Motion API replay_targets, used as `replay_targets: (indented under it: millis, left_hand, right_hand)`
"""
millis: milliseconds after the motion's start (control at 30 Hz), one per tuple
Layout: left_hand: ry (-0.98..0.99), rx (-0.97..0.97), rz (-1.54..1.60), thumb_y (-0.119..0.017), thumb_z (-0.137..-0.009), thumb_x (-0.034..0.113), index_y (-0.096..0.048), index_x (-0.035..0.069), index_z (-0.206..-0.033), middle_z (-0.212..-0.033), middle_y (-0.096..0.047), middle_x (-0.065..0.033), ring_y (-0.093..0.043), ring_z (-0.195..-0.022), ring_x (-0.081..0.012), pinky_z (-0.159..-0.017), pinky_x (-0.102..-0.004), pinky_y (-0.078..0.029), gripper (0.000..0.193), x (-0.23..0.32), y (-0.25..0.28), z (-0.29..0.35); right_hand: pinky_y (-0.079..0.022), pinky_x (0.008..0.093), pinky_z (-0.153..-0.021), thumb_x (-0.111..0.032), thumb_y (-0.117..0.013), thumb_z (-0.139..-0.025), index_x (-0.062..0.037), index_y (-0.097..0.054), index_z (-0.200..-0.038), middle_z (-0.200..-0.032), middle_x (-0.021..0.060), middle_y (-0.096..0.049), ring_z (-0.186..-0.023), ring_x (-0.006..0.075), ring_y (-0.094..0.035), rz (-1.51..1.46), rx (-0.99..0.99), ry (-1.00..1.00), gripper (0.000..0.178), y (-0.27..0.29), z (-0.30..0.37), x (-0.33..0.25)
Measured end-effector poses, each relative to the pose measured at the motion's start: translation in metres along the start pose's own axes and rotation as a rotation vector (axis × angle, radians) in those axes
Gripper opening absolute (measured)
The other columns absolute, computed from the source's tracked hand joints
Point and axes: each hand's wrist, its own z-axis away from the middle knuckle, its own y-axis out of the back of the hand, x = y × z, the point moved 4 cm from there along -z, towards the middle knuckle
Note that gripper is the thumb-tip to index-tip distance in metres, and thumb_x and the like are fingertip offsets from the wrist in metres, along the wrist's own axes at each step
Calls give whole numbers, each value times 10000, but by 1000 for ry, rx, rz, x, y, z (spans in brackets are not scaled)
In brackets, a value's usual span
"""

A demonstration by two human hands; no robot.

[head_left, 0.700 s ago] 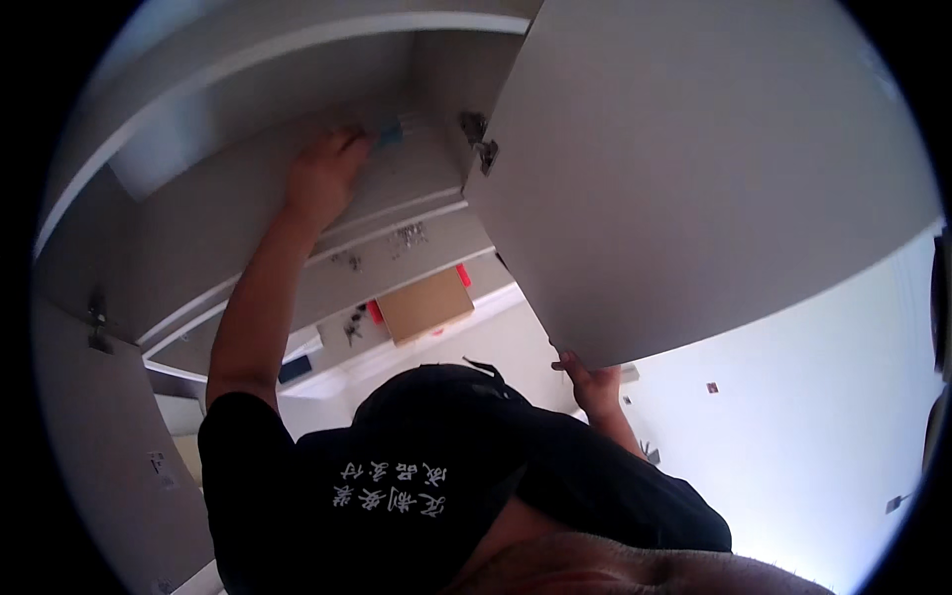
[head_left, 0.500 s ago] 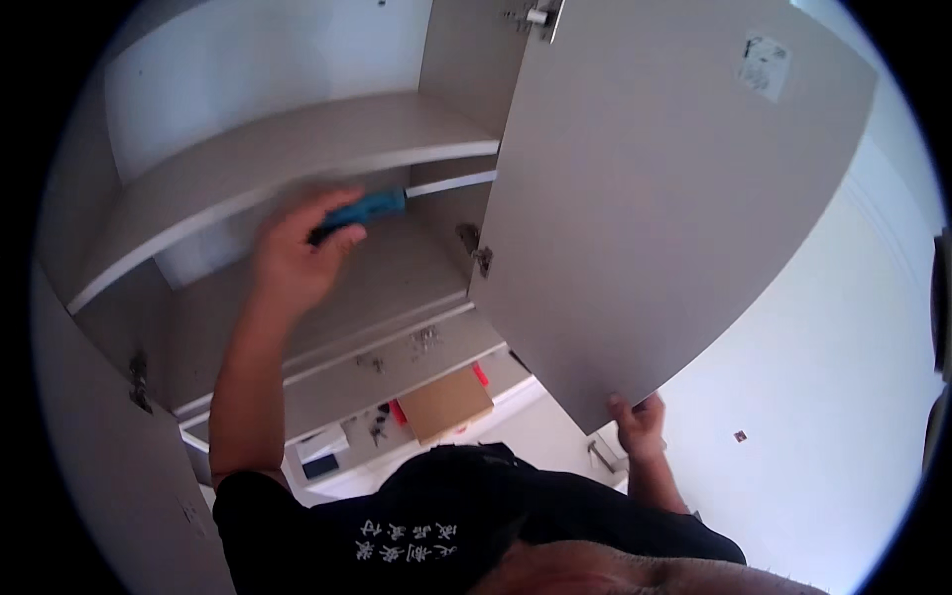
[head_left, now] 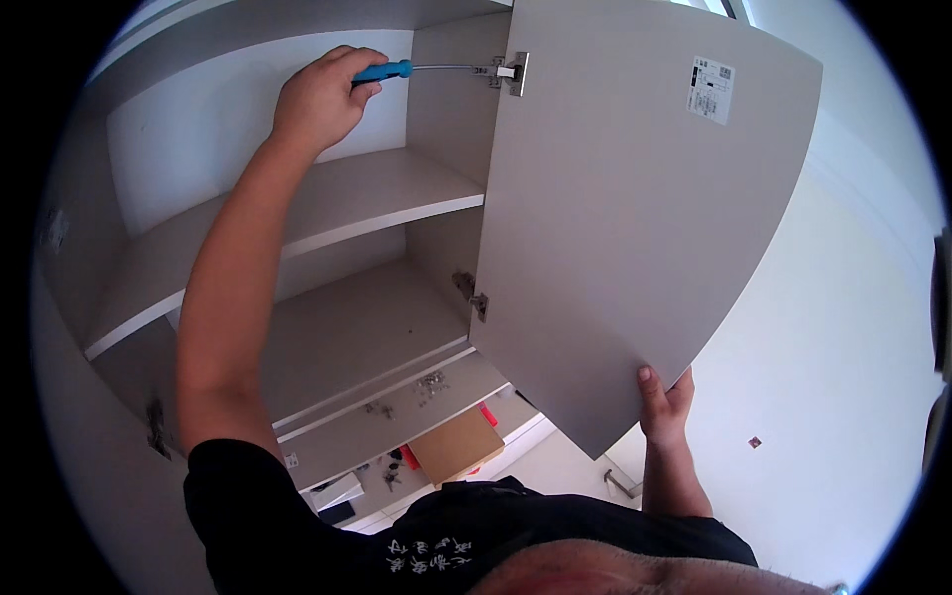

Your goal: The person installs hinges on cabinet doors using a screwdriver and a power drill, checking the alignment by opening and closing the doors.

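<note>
Raised from low in the cabinet to the upper hinge (head_left: 514, 72), the left hand (head_left: 319, 104) now holds the blue-handled screwdriver (head_left: 385, 71) level, its shaft pointing right; half a second ago it was a blur below the shelf (head_left: 397, 188). More of the upper hinge has come into view too.

Left fingers are wrapped around the screwdriver's handle, the thumb beneath; the palm and the butt end are covered by the hand. The thin shaft reaches the hinge's metal arm on the cabinet's side wall (head_left: 448, 109), though whether its tip sits in a screw seems too small to judge.

At the door (head_left: 635, 228), the right hand (head_left: 666, 409) grips the edge near the bottom, thumb on the visible face; the remaining fingers are mostly hidden behind the panel. The door's top runs out of the picture, and its outer face is unseen.

The lower hinge (head_left: 480, 302) is partly in shadow. Below, small metal pieces (head_left: 430, 385) lie in loose clusters, too fine to tell apart. A cardboard box (head_left: 454, 446) stands beyond them, its near end cut off by the black shirt (head_left: 555, 526).
</note>
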Motion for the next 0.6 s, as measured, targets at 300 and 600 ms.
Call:
replay_targets:
  millis: [300, 600]
  left_hand:
    - [9, 16, 57, -735, -906, 147, -694, 162, -1194, -1148, -709, -43, -687, -953, -290, -840, -375, -554, 291, -4, -12, 0]
    - [16, 2, 43, -735, -903, 132, -695, 153, -1205, -1171, -712, -42, -692, -978, -284, -854, -365, -554, 305, -6, -11, 2]
  right_hand:
    - [-439, 360, -1024, -163, -659, -1008, 22, -480, -1353, -1269, 106, -610, -1161, 183, -562, -46, -5, 23, 430, 2, -1, 1]
    - [-443, 360, -1012, -198, -682, -998, 28, -481, -1354, -1257, 107, -614, -1147, 187, -567, -14, 6, 38, 467, 3, -3, 0]
